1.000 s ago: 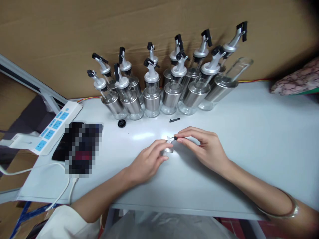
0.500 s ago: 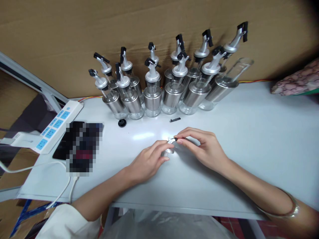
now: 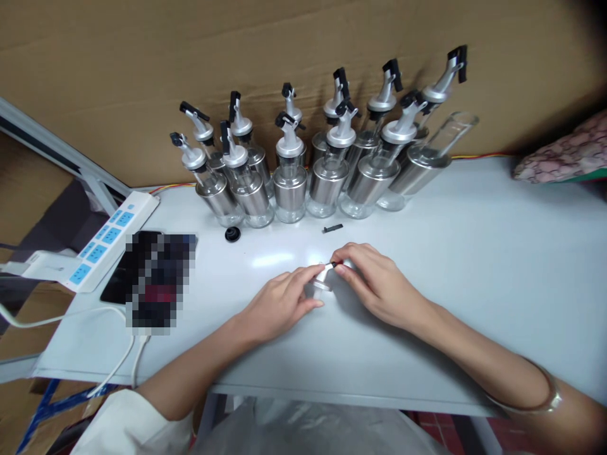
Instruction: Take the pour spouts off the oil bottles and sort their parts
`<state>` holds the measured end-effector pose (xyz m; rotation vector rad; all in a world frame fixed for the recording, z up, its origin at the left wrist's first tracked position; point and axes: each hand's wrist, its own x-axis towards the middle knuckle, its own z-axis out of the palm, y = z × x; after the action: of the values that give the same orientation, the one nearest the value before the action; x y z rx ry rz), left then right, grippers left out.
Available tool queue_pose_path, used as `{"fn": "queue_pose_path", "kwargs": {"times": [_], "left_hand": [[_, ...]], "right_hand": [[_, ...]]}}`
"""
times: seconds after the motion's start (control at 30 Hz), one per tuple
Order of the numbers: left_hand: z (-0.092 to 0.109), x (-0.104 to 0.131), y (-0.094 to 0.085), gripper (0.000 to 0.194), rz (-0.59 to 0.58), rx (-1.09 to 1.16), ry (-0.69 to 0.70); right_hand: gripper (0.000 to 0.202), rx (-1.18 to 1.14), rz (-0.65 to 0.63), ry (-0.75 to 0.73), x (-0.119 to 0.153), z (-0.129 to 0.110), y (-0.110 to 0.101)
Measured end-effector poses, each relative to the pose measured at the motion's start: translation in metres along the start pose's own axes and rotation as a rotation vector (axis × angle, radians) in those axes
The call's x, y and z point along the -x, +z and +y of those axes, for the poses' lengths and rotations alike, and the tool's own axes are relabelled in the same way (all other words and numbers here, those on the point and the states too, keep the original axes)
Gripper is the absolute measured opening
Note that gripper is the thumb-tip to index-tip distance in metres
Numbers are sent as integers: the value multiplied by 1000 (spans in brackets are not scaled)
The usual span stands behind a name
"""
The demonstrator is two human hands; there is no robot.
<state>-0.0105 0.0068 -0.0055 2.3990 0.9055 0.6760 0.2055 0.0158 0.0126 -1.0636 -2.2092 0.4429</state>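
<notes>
Two grips at once: holding the silver pourer (image 3: 324,286) between left hand (image 3: 279,304) thumb and fingers, in front of the bottles (image 3: 290,193), while pinching the black piece (image 3: 334,264) at its tip between right hand (image 3: 383,285) thumb and forefinger. Best kept steady, with gentle, in-line pressure!

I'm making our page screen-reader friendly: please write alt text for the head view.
A person's left hand holds a silver pourer top at a pale table while the right hand pinches the small black piece at its tip. Behind stand glass-and-steel bottles, most topped with similar pourers.
</notes>
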Motion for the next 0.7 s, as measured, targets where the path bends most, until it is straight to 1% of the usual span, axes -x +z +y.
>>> {"fn": "queue_pose_path", "kwargs": {"times": [0.07,0.1,0.2,0.27,0.33,0.43,0.5,0.53,0.6,0.63,0.7], "left_hand": [[-2,-1,-5,48,27,-45,35],[-3,-1,-7,47,44,-61,58],[-4,-2,-13,36,63,-66,92],[-4,-2,-13,33,57,-63,104],[-4,-2,-12,31,61,-67,130],[-6,-4,-12,24,53,-73,164],[-8,-5,-15,24,48,-84,189],[-10,-5,-18,27,65,-104,202],[-13,-4,-27,32,154,-175,193],[-15,-4,-33,32,238,-214,161],[-21,-2,-44,28,490,-237,37]], "right_hand": [[10,-8,16,23,0,-1,0],[10,-19,29,41,1,-1,0],[7,-75,36,88,2,-3,1],[12,-123,15,105,2,-3,2],[15,-165,-23,99,1,-3,2],[14,-182,-69,51,0,-2,2],[14,-177,-69,30,0,-2,1],[15,-175,-59,26,0,-2,0],[17,-172,-25,27,0,-4,-2],[17,-174,1,29,0,-4,-2],[15,-186,63,32,1,-5,-3]]}}
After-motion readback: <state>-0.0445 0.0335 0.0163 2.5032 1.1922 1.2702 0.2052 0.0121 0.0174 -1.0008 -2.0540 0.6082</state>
